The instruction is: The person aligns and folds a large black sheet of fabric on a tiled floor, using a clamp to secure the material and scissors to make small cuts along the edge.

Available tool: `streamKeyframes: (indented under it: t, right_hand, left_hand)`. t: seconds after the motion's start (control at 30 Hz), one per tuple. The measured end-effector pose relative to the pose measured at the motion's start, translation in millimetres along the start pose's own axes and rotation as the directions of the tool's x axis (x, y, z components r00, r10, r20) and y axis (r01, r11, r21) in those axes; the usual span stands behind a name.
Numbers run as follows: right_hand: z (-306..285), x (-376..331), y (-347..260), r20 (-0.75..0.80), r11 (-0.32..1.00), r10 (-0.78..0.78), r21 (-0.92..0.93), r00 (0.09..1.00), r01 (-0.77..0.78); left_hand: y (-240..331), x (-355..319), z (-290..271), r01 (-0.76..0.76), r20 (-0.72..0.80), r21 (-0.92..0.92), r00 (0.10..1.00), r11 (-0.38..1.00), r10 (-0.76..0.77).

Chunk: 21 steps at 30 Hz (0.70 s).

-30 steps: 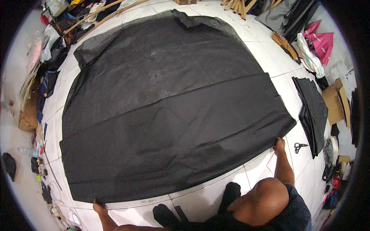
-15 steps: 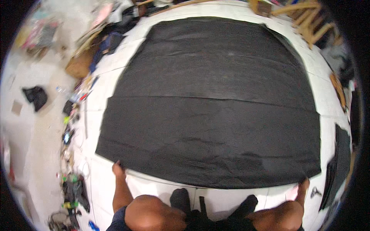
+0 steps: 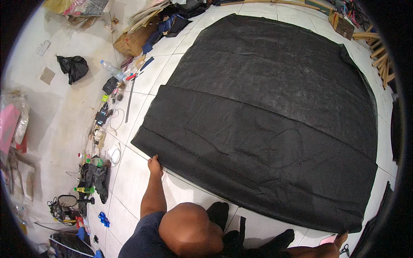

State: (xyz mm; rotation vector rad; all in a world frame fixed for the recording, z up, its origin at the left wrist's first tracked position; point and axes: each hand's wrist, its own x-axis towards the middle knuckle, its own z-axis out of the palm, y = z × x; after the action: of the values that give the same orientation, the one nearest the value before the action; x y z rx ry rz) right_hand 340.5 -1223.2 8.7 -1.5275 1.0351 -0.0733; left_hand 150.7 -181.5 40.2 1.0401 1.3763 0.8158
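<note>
A large sheet of black cloth (image 3: 275,77) lies over the white tiled floor in front of me. Its near part is a doubled band, whose upper edge crosses the sheet. My left hand (image 3: 155,165) is closed on the near edge, close to the left corner. At the near right corner, my right hand (image 3: 341,238) grips the same edge; its fingers are partly hidden by the cloth. Wrinkles run through the near band between my hands. Beside my right hand lie a pair of black-handled scissors (image 3: 344,249) and a pink piece (image 3: 328,240).
Left of the cloth runs a row of clutter: a black plastic bag (image 3: 73,69), a clear bottle (image 3: 111,68), a cardboard box (image 3: 133,41) and a small fan (image 3: 66,206). Wooden sticks (image 3: 383,62) stand at the far right. Dark folded cloth (image 3: 380,210) lies at the near right.
The view has turned left, so the cloth appears tilted down to the right. Both hands still hold its near edge. Wrinkles in the near band have shifted.
</note>
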Motion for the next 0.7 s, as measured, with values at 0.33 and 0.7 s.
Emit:
streamKeyframes:
  t: [0.33, 0.7]
  right_hand:
    - [14, -2, 5, 0.01, 0.999, 0.02, -0.027, 1.0, -0.02]
    - [8, -4, 11, 0.003, 1.0, 0.025, -0.019, 1.0, -0.025]
  left_hand:
    - [11, 8, -28, -0.01, -0.039, 0.051, 0.999, 0.999, 0.012]
    - [1, 7, -59, 0.032, -0.046, 0.06, 0.999, 0.998, -0.029]
